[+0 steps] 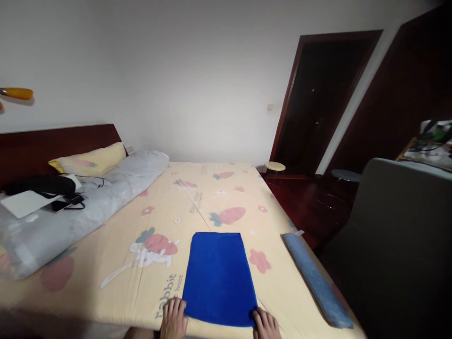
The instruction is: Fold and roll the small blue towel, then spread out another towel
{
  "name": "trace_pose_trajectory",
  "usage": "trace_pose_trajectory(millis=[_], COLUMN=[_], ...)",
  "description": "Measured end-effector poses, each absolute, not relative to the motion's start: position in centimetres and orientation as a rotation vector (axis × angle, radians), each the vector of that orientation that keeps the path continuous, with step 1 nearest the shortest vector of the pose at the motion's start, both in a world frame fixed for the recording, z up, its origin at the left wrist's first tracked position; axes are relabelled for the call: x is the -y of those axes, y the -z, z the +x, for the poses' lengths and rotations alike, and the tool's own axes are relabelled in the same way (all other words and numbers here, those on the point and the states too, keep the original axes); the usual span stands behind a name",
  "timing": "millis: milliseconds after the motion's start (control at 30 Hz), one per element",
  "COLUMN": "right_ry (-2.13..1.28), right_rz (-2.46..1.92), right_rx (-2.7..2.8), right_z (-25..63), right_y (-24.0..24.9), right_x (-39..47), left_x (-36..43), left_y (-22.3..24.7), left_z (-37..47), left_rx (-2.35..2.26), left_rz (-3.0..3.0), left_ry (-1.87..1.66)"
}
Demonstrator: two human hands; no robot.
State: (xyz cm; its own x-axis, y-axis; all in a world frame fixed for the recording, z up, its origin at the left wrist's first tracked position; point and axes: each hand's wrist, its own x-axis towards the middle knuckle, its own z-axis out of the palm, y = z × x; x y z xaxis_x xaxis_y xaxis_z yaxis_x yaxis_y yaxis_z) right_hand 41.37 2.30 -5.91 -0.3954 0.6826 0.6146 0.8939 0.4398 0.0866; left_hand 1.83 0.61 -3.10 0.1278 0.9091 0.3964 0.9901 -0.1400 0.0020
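Observation:
A plain blue cloth [219,278] lies flat on the bed, close to its front edge. My left hand [173,318] is at the cloth's near left corner, with the fingers curled and pinched on its edge. At the near right corner, my right hand [265,323] grips the edge in the same way; a bit of cloth bunches at the fingertips. Both thumbs are mostly hidden.
The bed sheet [148,292] is pale yellow with carrot and rabbit prints. A folded blue-grey cloth [316,280] lies along the right edge. A grey rolled quilt [106,202] and a yellow pillow [93,160] are left. A grey chair back [399,245] stands right.

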Motion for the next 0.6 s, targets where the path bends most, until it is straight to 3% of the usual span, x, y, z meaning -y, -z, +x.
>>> trace_pose_trajectory(millis=[600], right_ry=[-0.549], right_rz=[-1.453], right_rx=[2.040], right_z=[42.2], right_y=[-1.8], right_x=[-1.6], left_x=[1.2], left_y=[-3.5], left_z=[-0.2], left_rx=[1.836], left_rz=[-2.567], left_ry=[0.789])
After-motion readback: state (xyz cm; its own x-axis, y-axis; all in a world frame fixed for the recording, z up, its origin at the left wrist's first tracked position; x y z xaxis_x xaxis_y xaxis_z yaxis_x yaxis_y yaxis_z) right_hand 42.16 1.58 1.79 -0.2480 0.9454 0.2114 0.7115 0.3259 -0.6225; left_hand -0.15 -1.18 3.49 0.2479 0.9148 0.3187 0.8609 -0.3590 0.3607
